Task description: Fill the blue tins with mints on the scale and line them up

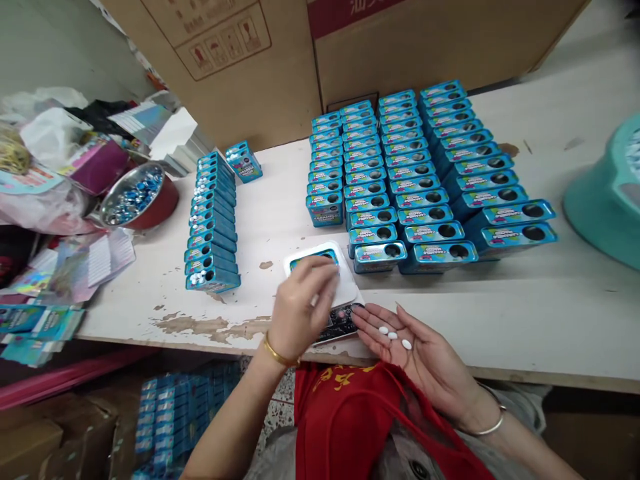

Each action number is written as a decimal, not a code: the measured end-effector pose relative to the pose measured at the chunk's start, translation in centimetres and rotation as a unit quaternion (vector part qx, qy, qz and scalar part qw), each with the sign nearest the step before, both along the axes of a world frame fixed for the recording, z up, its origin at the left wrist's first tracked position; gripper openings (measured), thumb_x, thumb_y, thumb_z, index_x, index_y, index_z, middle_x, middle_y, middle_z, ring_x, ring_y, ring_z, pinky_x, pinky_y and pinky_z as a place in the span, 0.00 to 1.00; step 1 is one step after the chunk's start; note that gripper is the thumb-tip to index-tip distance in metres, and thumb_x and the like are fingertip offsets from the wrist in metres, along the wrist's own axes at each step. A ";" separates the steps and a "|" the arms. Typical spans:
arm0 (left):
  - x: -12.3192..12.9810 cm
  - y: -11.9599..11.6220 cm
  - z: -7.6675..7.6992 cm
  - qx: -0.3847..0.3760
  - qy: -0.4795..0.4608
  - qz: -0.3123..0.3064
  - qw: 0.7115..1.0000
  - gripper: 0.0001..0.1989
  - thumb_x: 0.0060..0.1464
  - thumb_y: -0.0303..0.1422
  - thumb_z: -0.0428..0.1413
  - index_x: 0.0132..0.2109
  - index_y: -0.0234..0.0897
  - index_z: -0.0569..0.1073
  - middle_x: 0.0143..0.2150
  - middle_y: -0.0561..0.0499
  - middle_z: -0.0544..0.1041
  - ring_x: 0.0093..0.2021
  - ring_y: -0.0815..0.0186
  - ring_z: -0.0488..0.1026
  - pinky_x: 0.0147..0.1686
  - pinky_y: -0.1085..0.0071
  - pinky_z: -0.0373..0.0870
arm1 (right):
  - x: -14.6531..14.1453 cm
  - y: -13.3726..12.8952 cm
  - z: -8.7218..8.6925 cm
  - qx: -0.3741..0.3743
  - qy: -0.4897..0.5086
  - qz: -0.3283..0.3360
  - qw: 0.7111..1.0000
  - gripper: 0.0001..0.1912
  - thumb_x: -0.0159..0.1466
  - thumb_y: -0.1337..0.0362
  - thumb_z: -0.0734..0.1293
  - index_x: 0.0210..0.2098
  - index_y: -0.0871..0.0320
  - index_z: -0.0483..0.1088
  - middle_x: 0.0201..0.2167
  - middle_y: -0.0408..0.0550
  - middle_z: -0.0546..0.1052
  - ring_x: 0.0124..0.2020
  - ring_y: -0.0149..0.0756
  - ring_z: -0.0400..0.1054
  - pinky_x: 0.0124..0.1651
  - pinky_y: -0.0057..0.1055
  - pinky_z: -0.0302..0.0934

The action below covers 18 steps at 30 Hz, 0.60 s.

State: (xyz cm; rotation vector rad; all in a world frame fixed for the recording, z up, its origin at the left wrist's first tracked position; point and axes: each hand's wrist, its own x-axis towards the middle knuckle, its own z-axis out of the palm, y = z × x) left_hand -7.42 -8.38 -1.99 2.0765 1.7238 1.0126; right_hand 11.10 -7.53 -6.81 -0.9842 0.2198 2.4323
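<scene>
The right hand (415,347) lies palm up, fingers apart, three white oval tablets (391,335) resting loose on its palm, just beside a white tray (347,283). The left hand (300,310) is over the tray, fingers bunched together; I cannot tell whether they pinch anything. Rows of blue tins (425,180) stand on the chipped table (550,333) beyond.

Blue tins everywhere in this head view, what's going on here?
A person holds three white oval candies in the open right hand, while the left hand works over a white tray holding a blue tin. Rows of blue tins with round holes lie on the chipped white table.
</scene>
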 end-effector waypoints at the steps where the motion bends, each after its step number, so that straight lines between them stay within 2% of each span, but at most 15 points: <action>1: 1.0 -0.5 -0.5 -0.014 0.018 -0.037 0.999 0.10 0.59 0.30 0.50 0.47 0.36 0.70 0.46 0.44 0.72 0.45 0.66 0.71 0.43 0.69 0.70 | 0.0 0.0 0.0 -0.002 0.000 -0.001 1.000 0.17 0.67 0.62 0.56 0.46 0.64 0.70 0.47 0.57 0.76 0.51 0.39 0.69 0.53 0.35 0.64; 4: 4.7 -2.2 -3.2 -0.083 0.109 -0.148 0.980 0.10 0.60 0.33 0.49 0.47 0.39 0.69 0.43 0.47 0.72 0.38 0.66 0.71 0.33 0.72 0.69 | 0.4 -0.1 -0.2 -0.019 -0.013 0.000 1.000 0.18 0.67 0.59 0.55 0.48 0.59 0.69 0.48 0.52 0.76 0.50 0.36 0.70 0.53 0.33 0.64; 6: 6.7 -2.9 -5.1 -0.133 0.152 -0.164 0.965 0.08 0.60 0.34 0.48 0.43 0.40 0.70 0.38 0.50 0.73 0.34 0.67 0.70 0.28 0.74 0.65 | 0.9 -0.3 -0.4 -0.026 -0.023 0.007 0.999 0.19 0.66 0.56 0.56 0.50 0.56 0.68 0.50 0.51 0.75 0.51 0.36 0.69 0.53 0.33 0.64; 8: 7.9 -3.3 -6.2 -0.182 0.162 -0.157 0.957 0.07 0.60 0.35 0.48 0.39 0.40 0.70 0.36 0.52 0.72 0.32 0.68 0.69 0.25 0.75 0.61 | 1.4 -0.6 -0.6 -0.027 -0.028 0.015 0.999 0.19 0.65 0.55 0.57 0.51 0.55 0.68 0.52 0.50 0.74 0.51 0.37 0.69 0.52 0.34 0.64; 10: 8.3 -3.4 -6.3 -0.203 0.170 -0.155 0.952 0.07 0.60 0.35 0.47 0.39 0.40 0.70 0.38 0.52 0.71 0.33 0.68 0.68 0.24 0.75 0.59 | 1.9 -0.9 -0.7 -0.021 -0.032 0.021 0.999 0.17 0.65 0.58 0.57 0.50 0.54 0.68 0.51 0.49 0.75 0.50 0.38 0.70 0.52 0.36 0.65; 12: 8.1 -3.4 -5.9 -0.192 0.184 -0.147 0.953 0.09 0.61 0.33 0.45 0.42 0.40 0.69 0.41 0.50 0.71 0.35 0.66 0.69 0.26 0.74 0.61 | 2.1 -1.2 -0.8 -0.012 -0.033 0.020 0.999 0.15 0.65 0.61 0.58 0.47 0.55 0.70 0.48 0.49 0.77 0.48 0.38 0.71 0.51 0.37 0.66; 15: 7.9 -3.6 -5.4 -0.171 0.178 -0.120 0.962 0.10 0.61 0.33 0.45 0.45 0.38 0.68 0.43 0.47 0.70 0.38 0.64 0.69 0.29 0.72 0.65 | 2.1 -1.5 -0.9 0.003 -0.026 0.014 1.000 0.09 0.62 0.65 0.62 0.39 0.56 0.72 0.39 0.48 0.80 0.43 0.40 0.74 0.46 0.38 0.69; 18: 8.0 -4.0 -5.8 -0.166 0.154 -0.098 0.969 0.09 0.60 0.34 0.48 0.46 0.37 0.67 0.43 0.47 0.70 0.39 0.64 0.70 0.32 0.71 0.68 | 2.0 -1.8 -0.9 -0.001 -0.020 0.001 1.000 0.03 0.58 0.68 0.66 0.33 0.56 0.71 0.29 0.44 0.79 0.36 0.39 0.75 0.41 0.36 0.71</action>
